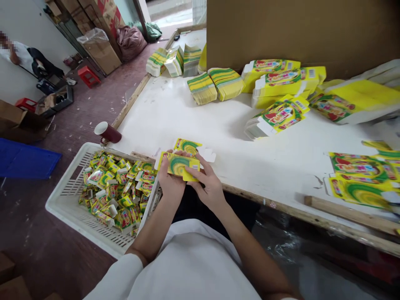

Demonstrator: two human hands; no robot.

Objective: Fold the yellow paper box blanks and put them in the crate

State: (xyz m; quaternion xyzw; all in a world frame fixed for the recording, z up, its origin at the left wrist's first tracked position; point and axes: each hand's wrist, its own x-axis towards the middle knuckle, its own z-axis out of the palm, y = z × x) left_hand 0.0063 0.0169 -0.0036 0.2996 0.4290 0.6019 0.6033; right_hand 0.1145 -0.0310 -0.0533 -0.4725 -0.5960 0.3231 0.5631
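Head camera view: Forearms angled inward, a worker's left hand (pixel 171 184) curls around a yellow-and-green printed carton (pixel 175 163) above the white tabletop's (pixel 143 121) near edge, while the right hand (pixel 211 187), fingers bent and partly spread, holds its right end.

Green-swirled yellow carton (pixel 176 164), white basket (pixel 68 205), maroon mug (pixel 111 133)

- A plain white top (pixel 193 266) is worn, lightly creased across the front.
- The left upper arm is covered by a loose white sleeve (pixel 120 273), finished near the elbow.
- The left hand (pixel 171 183) and right hand (pixel 210 185) are left bare.
- Dark cloth (pixel 195 204) is seen at the lap.
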